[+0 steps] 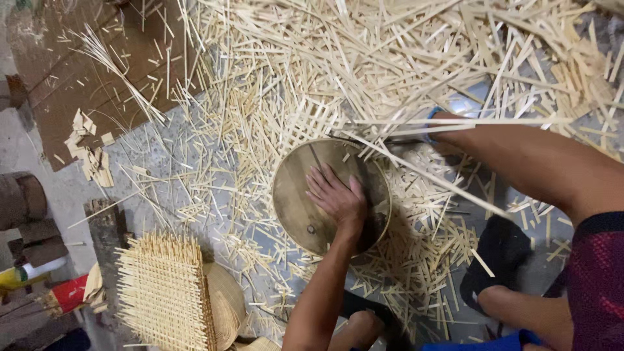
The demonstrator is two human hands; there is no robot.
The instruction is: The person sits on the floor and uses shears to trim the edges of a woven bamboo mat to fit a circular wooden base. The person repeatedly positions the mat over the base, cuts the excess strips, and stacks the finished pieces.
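Note:
A round brownish disc [296,201] lies on a woven patch of bamboo strips on the floor. My left hand [337,198] presses flat on the disc with its fingers spread, holding nothing. My right forearm reaches in from the right along the far rim of the disc, with a blue band at the wrist. My right hand [426,133] is mostly hidden under long bamboo strips [455,121], and I cannot tell what it holds. A thin dark edge shows at the disc's far rim beside that hand.
Cut bamboo slivers [338,58] litter the grey floor all around. Woven bamboo mats [166,296] are stacked at the lower left. Brown cardboard [78,78] lies at the upper left, a wooden log [19,198] at the left edge. A black sandal [502,252] sits by my foot.

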